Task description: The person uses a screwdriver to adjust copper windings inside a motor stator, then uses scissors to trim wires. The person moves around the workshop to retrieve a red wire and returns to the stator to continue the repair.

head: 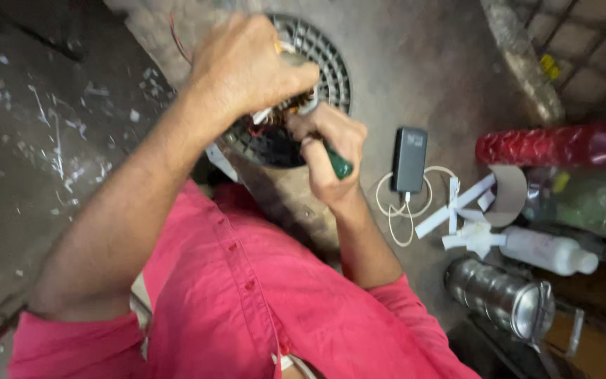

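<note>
The round grey plastic fan housing (317, 63) with its slotted grille sat on the concrete floor (415, 63), copper windings inside. The left hand (247, 67) pressed fingers onto it; the right hand (327, 140) held a closed grip around a green-handled screwdriver (339, 167).

Rough matt concrete floor (429, 63), shiny ribbed metal canister (499, 296), glossy plastic green handle (339, 167), soft pink cloth shirt (247, 309).

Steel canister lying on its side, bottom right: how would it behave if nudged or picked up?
The steel canister lies on its side and looks round, so a nudge would probably roll it. Its shiny ribbed metal looks stiff, unlikely to dent under a grip. The smooth surface may be a bit slippery; whether it is full, and so heavy, cannot be told.
</note>
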